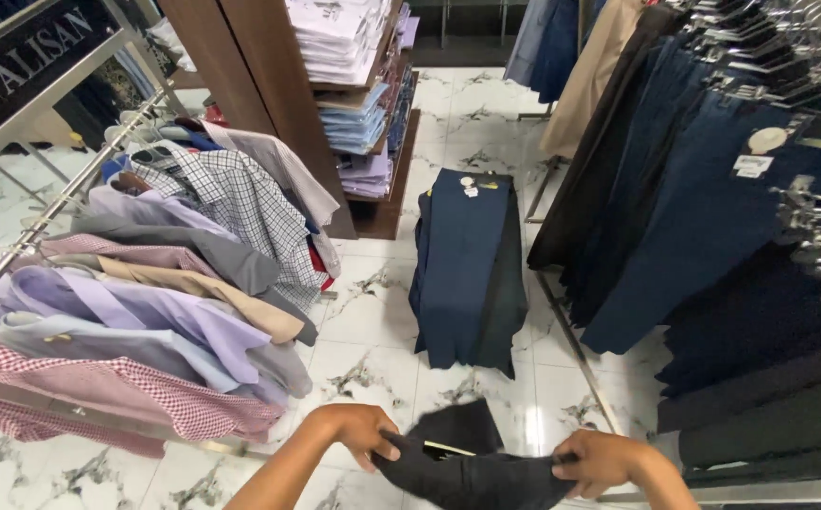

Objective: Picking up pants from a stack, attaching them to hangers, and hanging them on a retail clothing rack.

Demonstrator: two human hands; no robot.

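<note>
While both hands gripped dark garment (472,467) low in view, left hand (358,433) pinched one edge, right hand (599,460) clenched other. Judged step: folding or straightening. Next move would call for even tension. Beyond: navy trousers (462,269) draped on stand, shirt rack (146,283) left, shelves (358,104) far.

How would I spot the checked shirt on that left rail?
Start at the slanted metal clothes rail on the left, hung with shirts. Near its upper end hangs the white shirt with a dark grid check; its neighbours are plain lilac, grey and beige, and the red-checked one hangs lowest.
</note>
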